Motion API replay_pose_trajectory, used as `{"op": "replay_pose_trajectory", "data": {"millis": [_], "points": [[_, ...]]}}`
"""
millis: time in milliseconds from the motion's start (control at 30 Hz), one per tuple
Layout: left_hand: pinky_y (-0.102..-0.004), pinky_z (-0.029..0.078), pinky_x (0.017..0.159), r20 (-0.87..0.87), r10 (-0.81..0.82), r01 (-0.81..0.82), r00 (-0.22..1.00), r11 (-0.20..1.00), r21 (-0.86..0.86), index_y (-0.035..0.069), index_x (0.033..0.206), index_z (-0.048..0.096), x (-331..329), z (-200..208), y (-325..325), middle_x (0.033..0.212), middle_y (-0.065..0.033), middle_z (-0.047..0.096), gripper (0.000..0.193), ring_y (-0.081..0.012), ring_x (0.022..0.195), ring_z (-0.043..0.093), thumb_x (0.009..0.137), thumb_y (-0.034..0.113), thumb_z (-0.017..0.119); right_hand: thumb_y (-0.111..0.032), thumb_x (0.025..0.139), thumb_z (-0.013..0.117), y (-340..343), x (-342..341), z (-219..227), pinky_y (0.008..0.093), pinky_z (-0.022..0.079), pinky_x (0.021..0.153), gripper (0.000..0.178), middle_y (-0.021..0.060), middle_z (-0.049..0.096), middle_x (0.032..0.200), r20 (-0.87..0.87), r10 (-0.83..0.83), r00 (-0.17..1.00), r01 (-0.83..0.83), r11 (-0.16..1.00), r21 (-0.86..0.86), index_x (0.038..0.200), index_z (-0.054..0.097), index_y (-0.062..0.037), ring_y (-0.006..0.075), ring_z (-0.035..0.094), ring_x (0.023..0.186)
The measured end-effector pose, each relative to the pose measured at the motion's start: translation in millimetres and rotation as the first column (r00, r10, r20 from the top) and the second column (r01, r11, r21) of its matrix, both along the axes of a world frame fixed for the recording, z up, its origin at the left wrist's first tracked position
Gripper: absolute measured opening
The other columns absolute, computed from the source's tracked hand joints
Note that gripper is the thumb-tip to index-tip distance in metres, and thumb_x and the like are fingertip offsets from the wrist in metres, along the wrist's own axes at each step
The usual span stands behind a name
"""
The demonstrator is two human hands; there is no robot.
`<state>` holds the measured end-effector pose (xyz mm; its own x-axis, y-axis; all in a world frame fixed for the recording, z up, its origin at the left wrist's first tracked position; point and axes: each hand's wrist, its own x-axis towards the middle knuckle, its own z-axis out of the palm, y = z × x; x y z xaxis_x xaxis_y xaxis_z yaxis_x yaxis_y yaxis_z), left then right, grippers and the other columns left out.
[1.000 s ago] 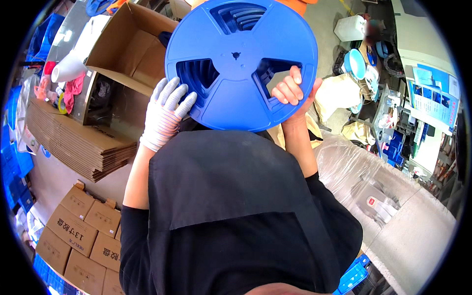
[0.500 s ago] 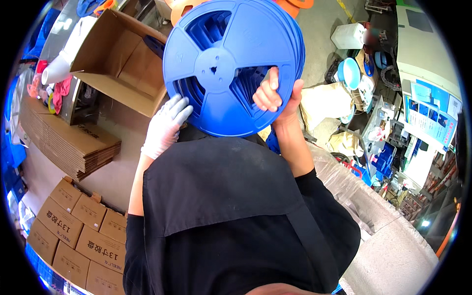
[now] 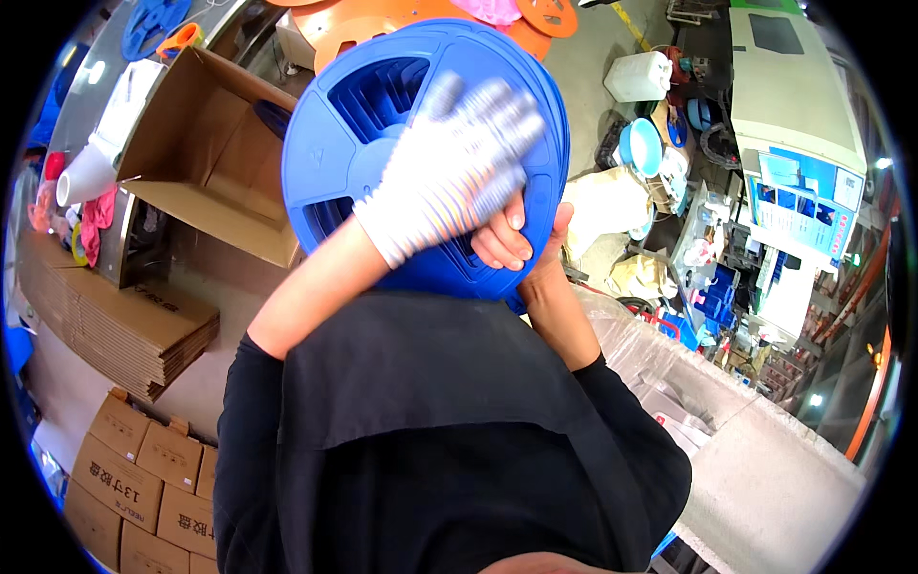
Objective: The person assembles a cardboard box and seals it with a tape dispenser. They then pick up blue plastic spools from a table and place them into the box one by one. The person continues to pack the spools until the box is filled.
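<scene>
A stack of blue plastic reels stands on edge in front of my chest, its round face with cut-out windows toward me. My left hand, in a white and grey striped glove, lies across the front face near the hub with its fingers spread. Part of the hub and a window are hidden beneath it. My bare right hand grips the rim at the lower right, its fingers hooked through a window and its thumb outside. The fingertips of the left glove are slightly blurred.
Left of the reels is an open cardboard box with a dark blue piece inside. Flattened cartons are stacked below it, with closed cartons nearer. Orange discs lie behind the reels. A white jug and light blue basin are at right.
My left hand has left the reels' lower-left rim and moved up and right across the front face. My right hand keeps its grip. The reels appear slightly lower and further left.
</scene>
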<state>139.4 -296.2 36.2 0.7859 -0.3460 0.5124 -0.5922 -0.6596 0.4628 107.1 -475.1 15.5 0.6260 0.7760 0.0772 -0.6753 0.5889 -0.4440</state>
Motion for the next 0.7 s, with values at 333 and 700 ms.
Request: {"op": "replay_pose_trajectory", "data": {"millis": [333, 700], "points": [[-0.0549, 0.030, 0.104, 0.110, -0.040, 0.065, 0.993, 0.970, -0.233, 0.015, 0.116, 0.063, 5, 5, 18, 0.125, -0.0055, 0.058, 0.041, -0.0279, 0.123, 0.048, 0.077, 0.024, 0.061, -0.061, 0.085, 0.060, 26, 2, 13, 0.0278, 0.037, 0.051, 0.055, -0.0006, 0.048, 0.057, -0.002, -0.075, 0.997, 0.075, 0.994, -0.084, 0.093, 0.051, -0.0084, 0.0118, 0.049, 0.048], [-0.0544, 0.027, 0.108, 0.060, 0.418, -0.412, 0.906, 0.906, -0.096, 0.004, 0.131, 0.052, 4, -108, 156, 0.134, -0.0207, 0.050, 0.050, -0.0426, 0.126, 0.043, 0.085, 0.025, 0.053, -0.054, 0.088, 0.061, 28, 12, 16, 0.0275, 0.038, 0.053, 0.049, -0.0034, 0.045, 0.054, 0.008, -0.242, 0.970, 0.242, 0.967, -0.074, 0.091, 0.048, -0.0072, 0.0099, 0.046, 0.048]]}}
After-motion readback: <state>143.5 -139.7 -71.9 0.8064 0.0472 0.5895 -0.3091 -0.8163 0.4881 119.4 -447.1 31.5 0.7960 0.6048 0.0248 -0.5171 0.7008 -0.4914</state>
